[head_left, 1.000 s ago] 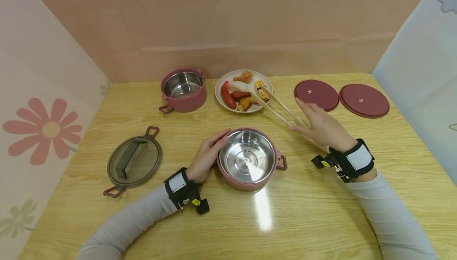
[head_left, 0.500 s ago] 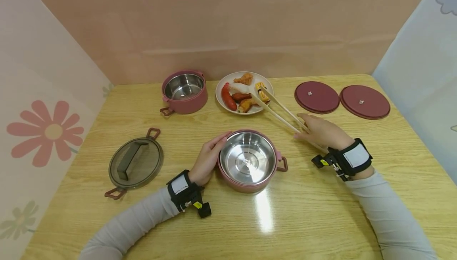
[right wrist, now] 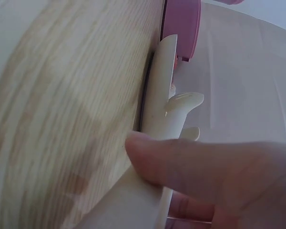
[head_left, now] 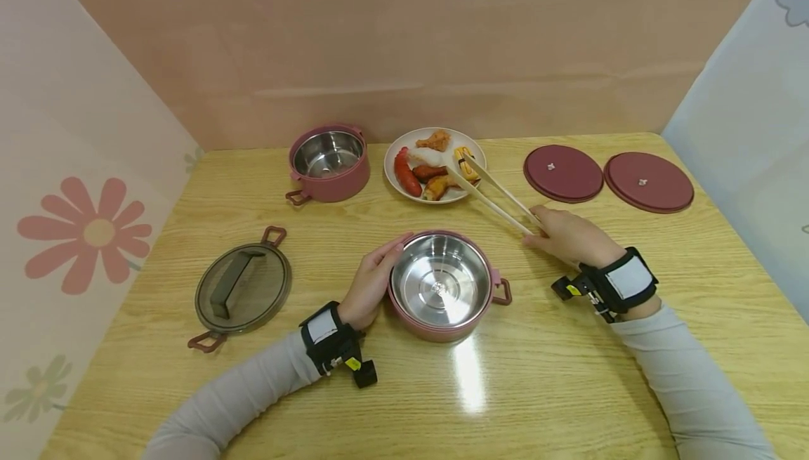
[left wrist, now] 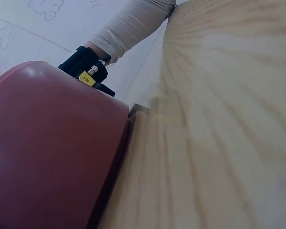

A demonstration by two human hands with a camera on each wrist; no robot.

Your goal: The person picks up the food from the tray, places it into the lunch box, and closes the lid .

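Near centre: bowl (head_left: 440,284), my left hand (head_left: 371,281) against its left wall. Far centre: plate (head_left: 435,163); tongs (head_left: 489,193) reach onto it from my right hand (head_left: 569,235). Far left: second bowl (head_left: 329,161). Near left: lid (head_left: 242,290). Far right: two discs (head_left: 608,179).

Pale grey long sleeves (head_left: 234,404), black wrist straps (head_left: 329,337) with white patches, possibly yellow tags
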